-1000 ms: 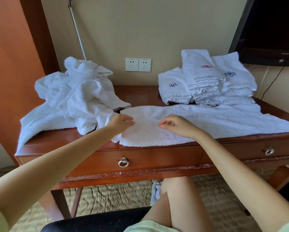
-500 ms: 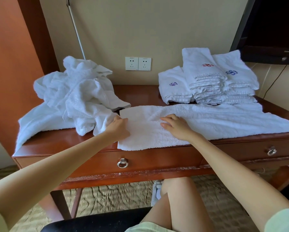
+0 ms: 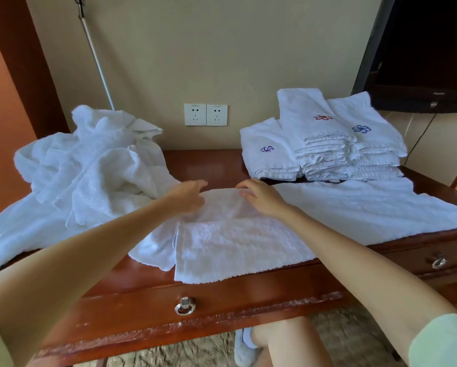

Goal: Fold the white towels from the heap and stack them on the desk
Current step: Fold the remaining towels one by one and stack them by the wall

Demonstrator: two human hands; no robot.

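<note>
White towel [image 3: 235, 242] lies flat along the counter [image 3: 211, 165] front edge, btwn heap [image 3: 89, 165] at left end & folded stack [image 3: 322, 147] at back-right corner. Right hand [image 3: 259, 197] curls over its raised far edge; left hand [image 3: 187, 193] is alongside but blurred, grip can't be told. Soft, light, floppy terry, prob. best pinched at corners w/ both hands.

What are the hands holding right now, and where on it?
The left hand and right hand grip the flat white terry towel by its far edge, near its left end.
</note>
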